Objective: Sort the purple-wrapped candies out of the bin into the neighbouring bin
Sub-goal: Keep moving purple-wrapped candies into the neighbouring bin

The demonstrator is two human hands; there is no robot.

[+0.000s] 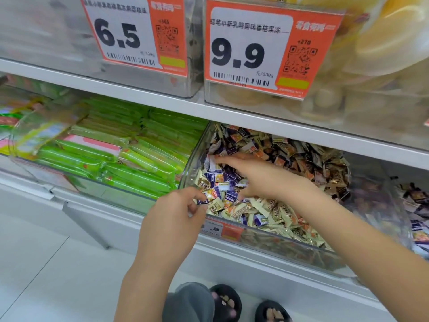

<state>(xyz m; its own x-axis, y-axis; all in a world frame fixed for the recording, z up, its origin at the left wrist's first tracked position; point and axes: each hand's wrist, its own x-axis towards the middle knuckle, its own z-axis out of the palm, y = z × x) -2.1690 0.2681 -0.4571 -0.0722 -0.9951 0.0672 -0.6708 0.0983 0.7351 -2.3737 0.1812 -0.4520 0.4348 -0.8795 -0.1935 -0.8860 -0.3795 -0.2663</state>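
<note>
A clear plastic bin (193, 154) on the lower shelf holds a heap of mixed candies: purple-wrapped candies (228, 181) near its front left, cream ones in front, brown ones at the back. My left hand (176, 212) hovers at the bin's front left corner and pinches a purple-wrapped candy (205, 201) between thumb and fingers. My right hand (253, 175) reaches over the heap with fingers stretched toward the left wall, fingertips touching purple candies; what lies under its palm is hidden. The neighbouring bin (394, 205) on the right holds dark and purple wrappers.
To the left stands a bin of green-wrapped bars (130, 159). The upper shelf edge (255, 122) overhangs the bins, with price tags 6.5 (130, 31) and 9.9 (262, 49). An orange price label (222, 230) sits on the bin's front. My sandalled feet (226, 303) are on the pale floor.
</note>
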